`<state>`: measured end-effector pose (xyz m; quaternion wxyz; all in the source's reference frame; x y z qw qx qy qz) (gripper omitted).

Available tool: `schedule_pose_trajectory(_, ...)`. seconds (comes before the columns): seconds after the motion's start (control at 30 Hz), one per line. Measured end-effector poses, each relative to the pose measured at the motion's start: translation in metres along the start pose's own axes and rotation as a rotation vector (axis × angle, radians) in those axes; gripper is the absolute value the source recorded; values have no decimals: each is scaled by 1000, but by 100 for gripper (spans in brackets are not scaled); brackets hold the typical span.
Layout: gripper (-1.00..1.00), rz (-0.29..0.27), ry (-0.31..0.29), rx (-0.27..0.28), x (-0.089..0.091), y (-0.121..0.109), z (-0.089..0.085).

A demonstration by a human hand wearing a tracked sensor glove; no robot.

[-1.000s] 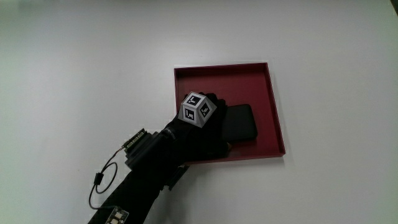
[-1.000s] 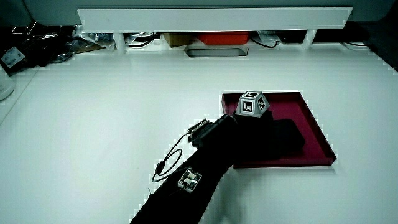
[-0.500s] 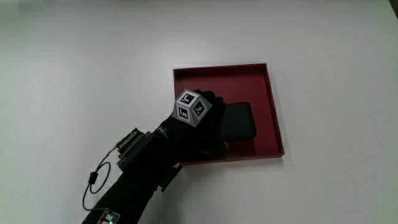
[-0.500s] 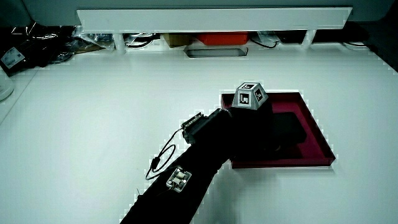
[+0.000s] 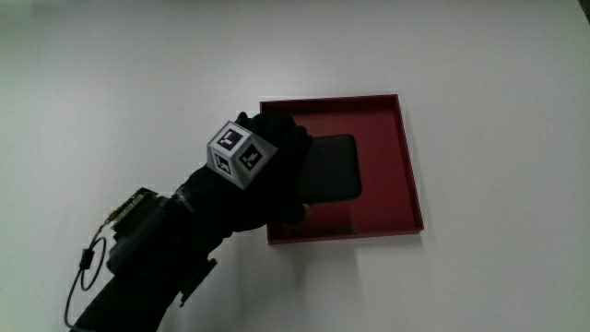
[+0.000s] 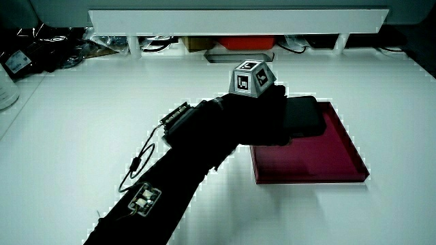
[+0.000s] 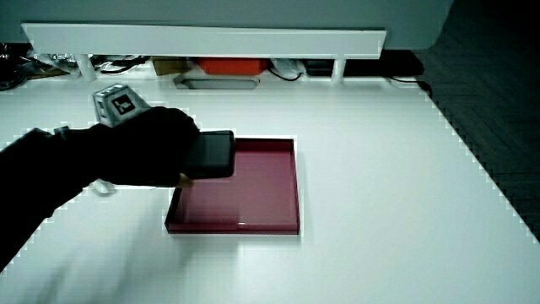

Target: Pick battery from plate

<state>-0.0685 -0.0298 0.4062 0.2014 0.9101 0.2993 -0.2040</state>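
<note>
While gripped by the hands (image 5: 277,171), the battery (image 5: 327,169) shows no label.

White table (image 5: 479,74); low white partition (image 6: 238,19); cluttered cables (image 6: 48,44).

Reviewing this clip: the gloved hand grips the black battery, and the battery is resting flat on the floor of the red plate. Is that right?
Not quite. The hand does grip the black battery, but the battery is lifted clear of the red plate, not resting on its floor. Both side views show bare plate floor beneath it.
</note>
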Motion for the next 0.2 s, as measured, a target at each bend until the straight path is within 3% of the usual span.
schedule_pose_trajectory(0.03, 100, 15, 25, 13, 0, -5, 6)
schedule_pose_trajectory(0.1, 100, -4, 2, 30, -9, -13, 11)
schedule_pose_trajectory(0.13, 100, 2, 21, 46, -11, -18, 18)
schedule_pose_trajectory(0.17, 100, -7, -15, 65, -18, -23, 17)
schedule_pose_trajectory(0.2, 100, -38, 26, 87, -24, -26, 17)
